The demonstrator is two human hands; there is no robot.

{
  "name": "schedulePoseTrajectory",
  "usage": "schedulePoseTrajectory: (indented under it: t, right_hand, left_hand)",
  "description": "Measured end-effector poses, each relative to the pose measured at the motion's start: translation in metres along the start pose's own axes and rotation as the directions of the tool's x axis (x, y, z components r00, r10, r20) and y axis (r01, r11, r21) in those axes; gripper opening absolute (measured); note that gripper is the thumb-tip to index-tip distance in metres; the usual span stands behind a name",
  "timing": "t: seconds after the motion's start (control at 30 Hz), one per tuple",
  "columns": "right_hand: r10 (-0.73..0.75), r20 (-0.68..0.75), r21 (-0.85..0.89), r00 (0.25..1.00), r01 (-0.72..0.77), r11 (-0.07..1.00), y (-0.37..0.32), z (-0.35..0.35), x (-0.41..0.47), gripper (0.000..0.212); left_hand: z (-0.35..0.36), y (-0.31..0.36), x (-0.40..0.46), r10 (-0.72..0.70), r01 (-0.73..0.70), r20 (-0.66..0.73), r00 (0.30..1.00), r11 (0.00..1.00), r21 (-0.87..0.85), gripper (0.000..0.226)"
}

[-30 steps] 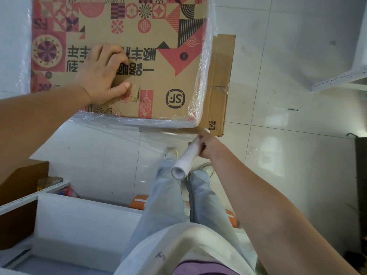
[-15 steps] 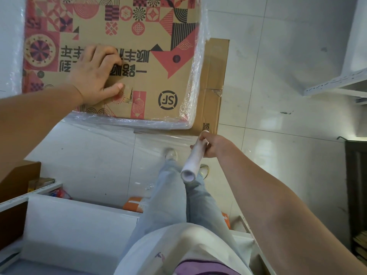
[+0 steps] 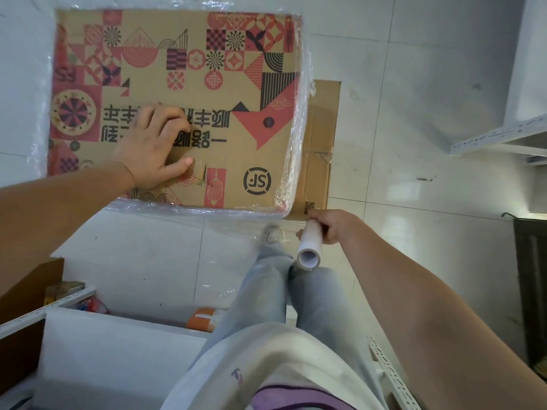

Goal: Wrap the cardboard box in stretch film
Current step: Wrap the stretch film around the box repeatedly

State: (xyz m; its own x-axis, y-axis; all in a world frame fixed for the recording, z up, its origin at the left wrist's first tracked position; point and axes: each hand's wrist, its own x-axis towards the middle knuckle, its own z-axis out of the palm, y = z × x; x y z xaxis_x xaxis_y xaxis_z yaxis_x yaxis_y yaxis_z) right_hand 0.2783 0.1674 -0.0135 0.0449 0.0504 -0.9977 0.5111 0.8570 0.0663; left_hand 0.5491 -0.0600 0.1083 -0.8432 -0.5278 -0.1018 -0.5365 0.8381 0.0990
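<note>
The left hand (image 3: 154, 149) presses loosely curled fingers on the "SF"-marked patterned brown cardboard box (image 3: 236, 161), while the right hand (image 3: 337, 226) grips the white stretch-film roll (image 3: 309, 247).

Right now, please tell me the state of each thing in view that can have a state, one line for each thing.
cardboard box: closed, film around its sides, printed top bare.
stretch film: a sheet spans from the box's near edge to the roll.
film roll: held nearly on end, open core toward the camera.
left hand: rests on the box top, fingers curled.
right hand: grips the film roll.
flat cardboard: lies on the floor beside the box.
</note>
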Motion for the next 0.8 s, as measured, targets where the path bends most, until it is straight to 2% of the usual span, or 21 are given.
schedulePoseTrajectory:
  t: [0.07, 0.17, 0.4, 0.5, 0.67, 0.8]
  right_hand:
    - [-0.002, -0.025, -0.017, 1.000, 0.002, 1.000, 0.002, -0.005, 0.000, 0.017]
    - [0.009, -0.045, 0.007, 0.999, -0.009, 1.000, 0.005, -0.009, -0.002, 0.010]
    - [0.024, 0.013, 0.011, 1.000, -0.024, 1.000, 0.001, -0.011, 0.001, 0.030]
    - [0.031, -0.022, -0.043, 0.999, -0.032, 0.999, -0.009, -0.019, 0.001, 0.042]
    - [-0.006, -0.079, -0.022, 0.997, 0.005, 1.000, -0.019, -0.024, -0.003, 0.032]
    - [0.065, 0.031, -0.121, 0.997, -0.061, 0.991, -0.031, -0.029, -0.002, 0.040]
  left_hand:
    - [-0.001, 0.001, 0.001, -0.003, 0.003, 0.017, 1.000, 1.000, -0.007, 0.056]
    - [-0.004, 0.004, 0.001, -0.016, 0.016, 0.022, 1.000, 1.000, -0.012, 0.056]
    - [-0.005, 0.010, -0.001, -0.026, 0.025, 0.040, 0.999, 0.999, 0.021, 0.059]
    - [-0.006, 0.011, -0.002, -0.034, 0.031, 0.056, 0.998, 0.998, 0.054, 0.060]
    - [-0.014, 0.016, -0.001, -0.029, 0.020, 0.080, 0.996, 0.994, 0.107, 0.059]
    - [-0.021, 0.036, 0.005, -0.154, 0.150, 0.052, 0.987, 0.986, 0.075, 0.057]
